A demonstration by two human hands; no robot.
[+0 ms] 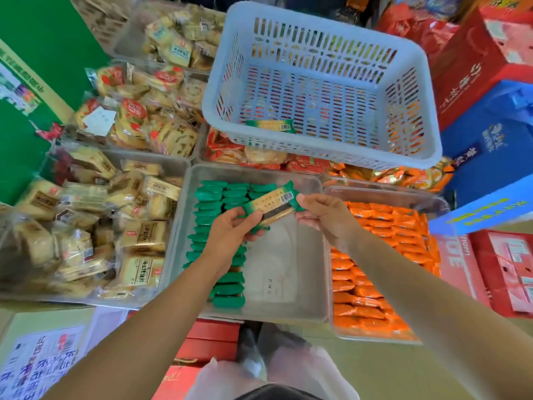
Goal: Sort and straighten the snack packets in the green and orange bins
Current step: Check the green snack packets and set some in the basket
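A green cracker packet (272, 204) is held between both hands above the clear bin (291, 313) of green packets. My left hand (230, 232) grips its lower left end and my right hand (323, 215) pinches its right end. Green packets (213, 226) stand in neat rows along the bin's left side; the bin's right half shows bare floor. To the right, a second clear bin (432, 202) holds rows of orange packets (372, 284). One more green packet (271, 125) lies in the pale blue basket (323, 157) beyond.
Clear bins of beige biscuit packs (95, 226) fill the left side. Red and orange snacks (311, 166) lie under the basket. Red and blue gift boxes (490, 134) stack at the right. Red boxes (210, 342) and a white plastic bag (259, 368) sit near me.
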